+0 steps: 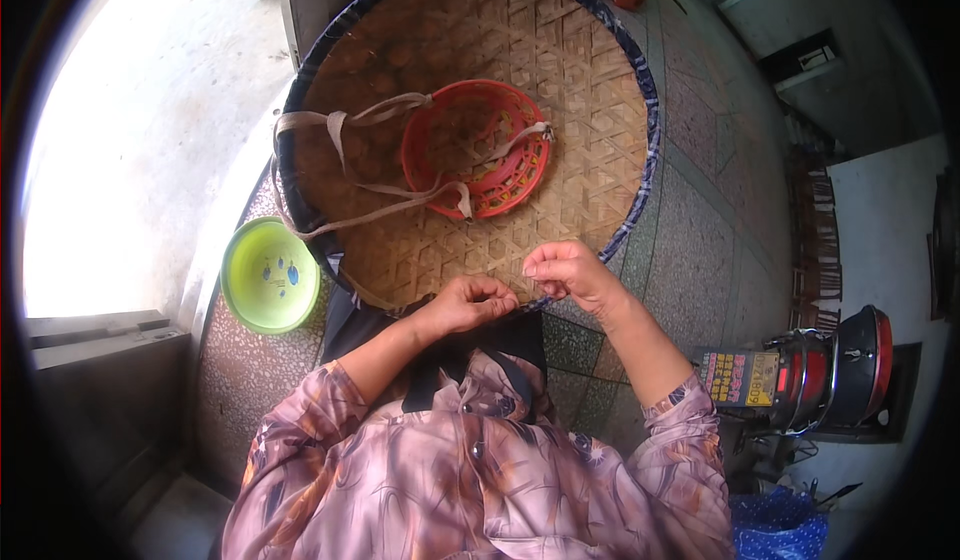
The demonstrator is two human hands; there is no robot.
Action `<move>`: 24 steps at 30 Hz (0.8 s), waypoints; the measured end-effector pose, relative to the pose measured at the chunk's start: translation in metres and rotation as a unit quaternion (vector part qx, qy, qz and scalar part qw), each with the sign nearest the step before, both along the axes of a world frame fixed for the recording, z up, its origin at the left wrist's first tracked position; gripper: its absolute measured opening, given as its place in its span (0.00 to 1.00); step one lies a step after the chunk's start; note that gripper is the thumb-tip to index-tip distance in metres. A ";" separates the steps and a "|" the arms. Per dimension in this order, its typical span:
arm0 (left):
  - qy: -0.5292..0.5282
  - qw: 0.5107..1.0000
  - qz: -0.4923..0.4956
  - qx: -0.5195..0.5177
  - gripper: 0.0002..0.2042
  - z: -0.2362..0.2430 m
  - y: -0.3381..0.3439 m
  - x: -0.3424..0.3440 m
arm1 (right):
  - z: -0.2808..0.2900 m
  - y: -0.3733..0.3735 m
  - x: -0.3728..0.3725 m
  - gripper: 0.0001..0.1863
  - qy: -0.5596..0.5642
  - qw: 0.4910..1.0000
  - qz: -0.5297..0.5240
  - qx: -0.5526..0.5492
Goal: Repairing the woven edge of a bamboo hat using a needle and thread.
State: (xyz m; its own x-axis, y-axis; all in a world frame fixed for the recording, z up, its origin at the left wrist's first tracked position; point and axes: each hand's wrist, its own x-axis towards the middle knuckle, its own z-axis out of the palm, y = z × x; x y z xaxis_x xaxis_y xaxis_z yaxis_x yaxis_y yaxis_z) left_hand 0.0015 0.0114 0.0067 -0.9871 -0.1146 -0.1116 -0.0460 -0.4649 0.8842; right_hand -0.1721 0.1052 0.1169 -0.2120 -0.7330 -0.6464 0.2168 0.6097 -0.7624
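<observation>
A large round woven bamboo tray [590,160], its rim wrapped in dark blue patterned cloth, lies in front of me. My left hand [462,305] is at its near edge, thumb and fingers pinched together. Just to the right and slightly higher, my right hand [568,273] is also closed in a pinch over the near right rim. Whatever the fingertips hold, if anything, is too small to make out. Inside the tray sits a red plastic basket [412,152] with openwork sides. A long pale cloth strap [345,222] trails from it over the tray's left rim.
A light green basin [270,312] stands on the speckled floor at left, beside the tray. On the far right is the rear of a motorbike [850,370], near a blue dotted cloth [780,525]. A grey wall-like block [110,370] borders the lower left.
</observation>
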 end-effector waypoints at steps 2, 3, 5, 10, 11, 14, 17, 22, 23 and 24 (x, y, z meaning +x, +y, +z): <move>-0.033 0.998 -0.008 0.050 0.09 0.002 -0.001 0.000 | 0.002 -0.002 0.002 0.06 0.021 1.000 -0.003 -0.007; -0.032 0.998 -0.009 0.049 0.09 0.002 -0.001 0.000 | 0.003 -0.002 0.002 0.06 0.022 1.000 -0.003 -0.007; -0.009 0.993 0.013 0.121 0.09 0.001 -0.002 0.001 | 0.004 -0.004 0.002 0.06 0.040 0.999 0.017 0.002; 0.006 0.989 0.052 0.139 0.06 0.001 -0.008 0.002 | 0.000 -0.003 0.003 0.07 0.074 0.996 0.045 -0.010; 0.007 0.989 0.063 0.133 0.05 -0.001 -0.008 0.001 | -0.001 -0.003 0.003 0.07 0.074 0.996 0.040 -0.014; 0.035 0.990 0.077 0.112 0.04 -0.002 -0.004 0.000 | 0.003 -0.005 0.006 0.07 0.079 0.996 0.041 -0.020; 0.056 0.992 0.035 0.107 0.04 -0.002 -0.010 0.002 | 0.004 -0.006 0.007 0.07 0.066 0.997 0.037 -0.025; 0.051 0.983 0.075 0.158 0.04 -0.005 -0.012 0.002 | -0.002 -0.008 0.003 0.06 0.067 0.997 0.024 -0.019; 0.063 0.981 0.095 0.160 0.04 -0.006 -0.013 0.002 | -0.002 -0.009 0.003 0.06 0.064 0.997 0.031 -0.021; 0.062 0.981 0.095 0.160 0.04 -0.008 -0.013 0.002 | -0.003 -0.009 0.003 0.06 0.063 0.997 0.031 -0.021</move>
